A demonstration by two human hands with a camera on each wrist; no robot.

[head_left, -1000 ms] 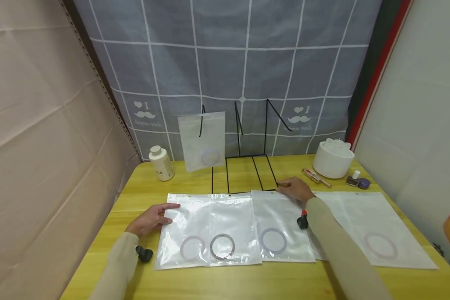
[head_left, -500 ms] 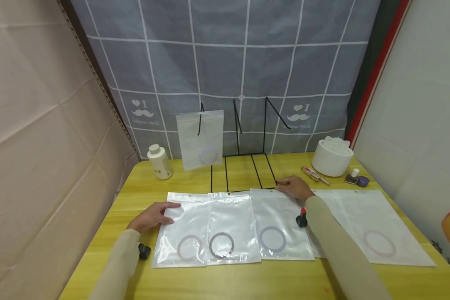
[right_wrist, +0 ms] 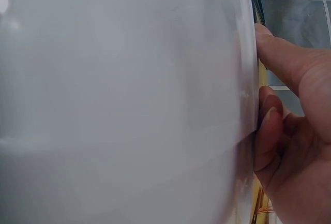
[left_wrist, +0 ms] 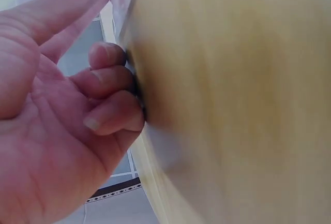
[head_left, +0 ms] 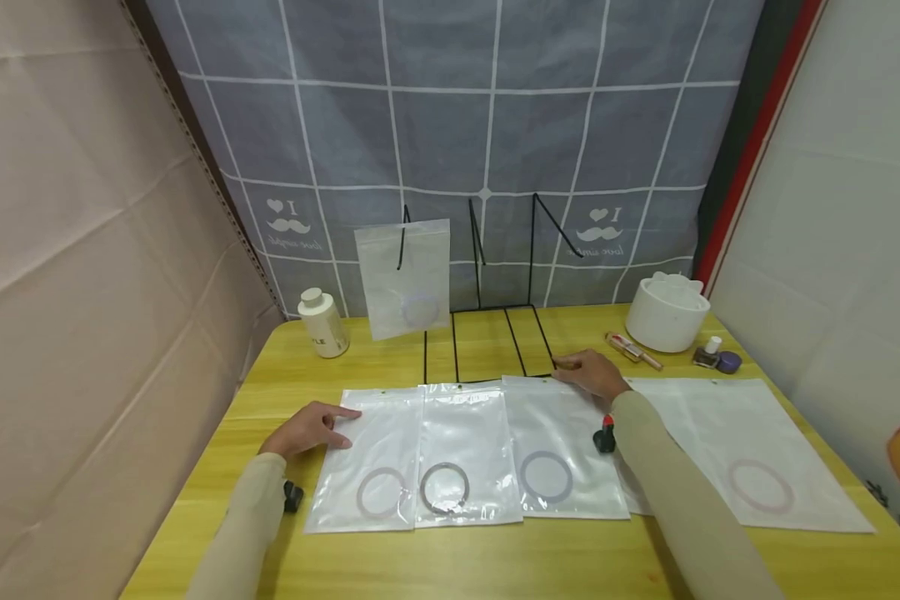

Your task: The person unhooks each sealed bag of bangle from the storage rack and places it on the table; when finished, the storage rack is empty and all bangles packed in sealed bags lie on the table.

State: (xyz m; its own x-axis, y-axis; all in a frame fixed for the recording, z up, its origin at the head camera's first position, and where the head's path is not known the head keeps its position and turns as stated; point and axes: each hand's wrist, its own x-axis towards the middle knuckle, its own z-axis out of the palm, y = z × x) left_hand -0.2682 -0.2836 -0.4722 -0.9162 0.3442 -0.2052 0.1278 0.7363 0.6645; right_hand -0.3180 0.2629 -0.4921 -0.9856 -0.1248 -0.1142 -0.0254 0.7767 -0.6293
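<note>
My left hand touches the leftmost clear zip bag, its index finger straight at the upper left and its thumb near the side edge. The other fingers are bent against the table in the left wrist view. Inside that bag lies a pale pink ring. Overlapping it are a bag with a dark ring and a bag with a lilac ring. My right hand rests at the upper right corner of the lilac ring's bag. In the right wrist view its fingertips lie along the bag's edge.
A black wire rack stands behind, with one bag hung on its left hook. A white bottle is back left. A white pot, lip gloss tubes and a small bottle stand back right. Another ring bag lies at right.
The leftmost bag has turned slightly, its top edge shifting right toward the neighbouring bag. My left thumb has slid a little to the right; my right hand stays in place.
</note>
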